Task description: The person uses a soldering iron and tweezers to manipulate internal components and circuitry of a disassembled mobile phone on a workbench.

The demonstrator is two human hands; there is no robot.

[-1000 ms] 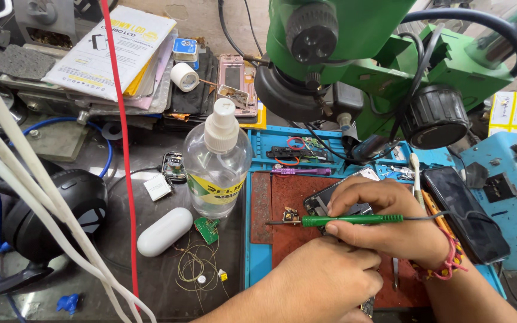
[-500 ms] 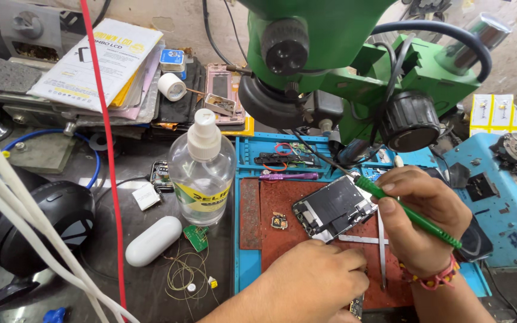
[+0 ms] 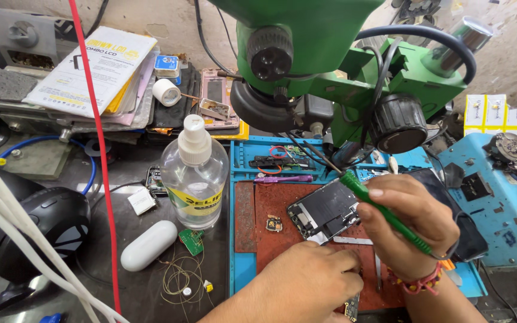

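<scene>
Green-handled screwdriver (image 3: 384, 215) is held in the closed right hand (image 3: 411, 230), its tip set at the upper right corner of an opened phone (image 3: 324, 212). That phone lies on the red mat (image 3: 270, 206), near its middle, with its board laid bare. Its lower edge is steadied by the left hand (image 3: 309, 281), curled shut over it. A small loose part (image 3: 274, 224) sits just beside the phone, so the stripping down is judged partly done, with more fastenings left

Clear glossy plastic bottle (image 3: 194, 179), matt rubbery mat (image 3: 243, 215)
</scene>
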